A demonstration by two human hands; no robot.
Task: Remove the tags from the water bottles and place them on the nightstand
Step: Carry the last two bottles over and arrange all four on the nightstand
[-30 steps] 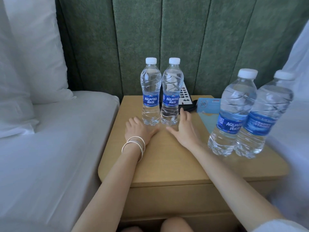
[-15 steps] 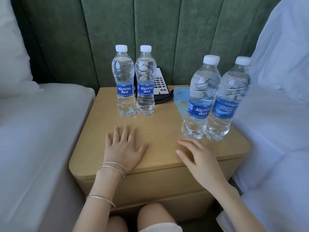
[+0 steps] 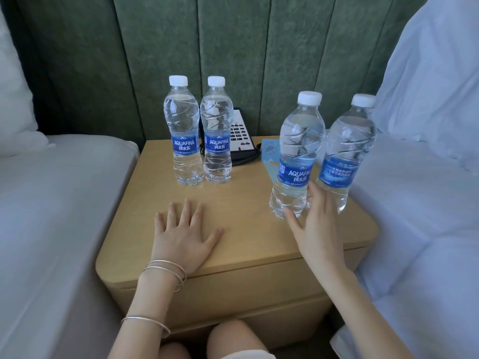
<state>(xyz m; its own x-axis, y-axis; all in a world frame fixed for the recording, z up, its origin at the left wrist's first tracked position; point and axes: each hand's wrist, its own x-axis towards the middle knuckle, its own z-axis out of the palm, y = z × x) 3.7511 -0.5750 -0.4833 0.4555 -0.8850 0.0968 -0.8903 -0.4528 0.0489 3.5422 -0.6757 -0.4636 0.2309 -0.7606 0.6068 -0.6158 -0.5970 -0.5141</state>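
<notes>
White bedding point(image 3: 64, 203) is lying at the far left, and beside it the wooden bench point(image 3: 246, 229) is carrying everything. The left hand point(image 3: 184, 234) is resting flat on the bench, fingers spread wide, gripping nothing, bangles point(image 3: 166, 270) sitting on the wrist. Behind it, well apart, two clear water bottles point(image 3: 199, 130) are standing upright and touching, white caps on, blue labels facing us, a black telephone point(image 3: 241, 136) just behind them. Further right, a blue card point(image 3: 269, 151) is lying beside another pair of bottles point(image 3: 324, 154), upright and side by side. The right hand point(image 3: 316, 226) is spreading open at their bases, fingertips against the plastic, not gripping.
</notes>
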